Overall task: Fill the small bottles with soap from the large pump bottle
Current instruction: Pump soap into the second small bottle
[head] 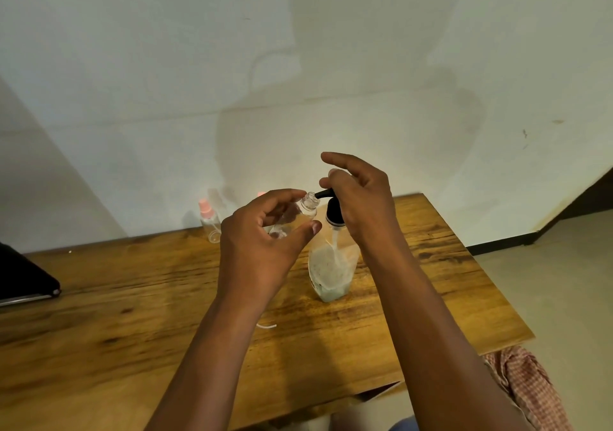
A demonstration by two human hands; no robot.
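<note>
Right hand (360, 198): raised over the large pump bottle, palm resting on the black pump head (333, 213); fingers loosely bent, the index finger lifted and stretched to the left; forearm coming in from the lower right.
Left hand (262, 241): held up just left of the pump, fingers and thumb curled round a small clear bottle, thumb along its lower side; forearm rising from the bottom edge.
Table (132, 298): wooden top, standing against a pale wall.
Large pump bottle (331, 268): clear, upright on the table between the forearms, partly full of pale, cloudy soap, with a tube running down inside.
Small bottle (300, 215): uncapped, tilted, its open mouth right at the tip of the black spout; whether any soap is in it cannot be told.
Capped bottle (209, 219): small, clear, pink top, upright near the wall at the far edge of the table, well apart from the hands.
</note>
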